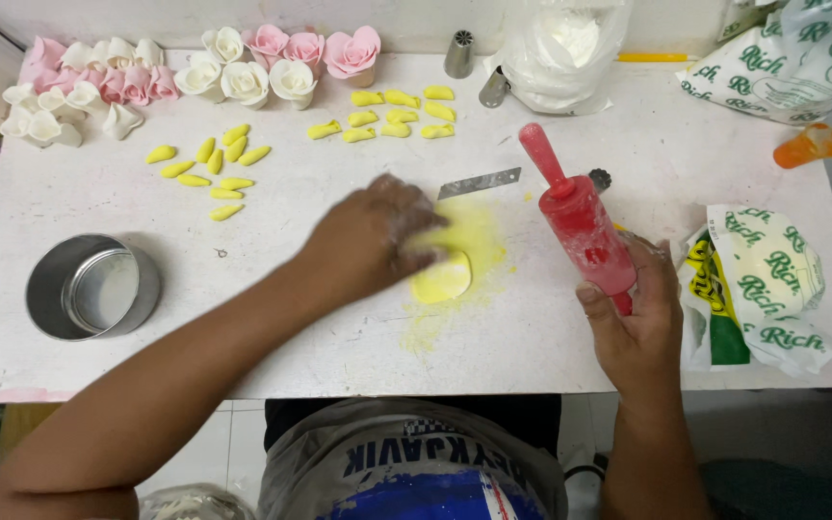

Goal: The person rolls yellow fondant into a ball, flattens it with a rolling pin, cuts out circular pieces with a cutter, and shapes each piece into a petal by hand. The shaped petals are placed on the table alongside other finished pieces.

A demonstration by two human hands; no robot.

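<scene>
the left hand [370, 241] lies flat, fingers spread and holding nothing, its fingertips on the small flattened disc of yellow modelling paste [443, 278] near the middle of the white tabletop [69, 193]; it looks blurred, probably rubbing over the yellow dust so the disc will not stick. the right hand [636, 323] has a closed grip on one handle of the red plastic rolling pin [578, 217], lifted clear beside the disc, seemingly kept ready. a thin metal blade [480, 182] lies just beyond. shaped yellow petals [209, 164] and finished pink and white paste roses [272, 63] sit in groups at the far edge, apparently away from the working patch.
</scene>
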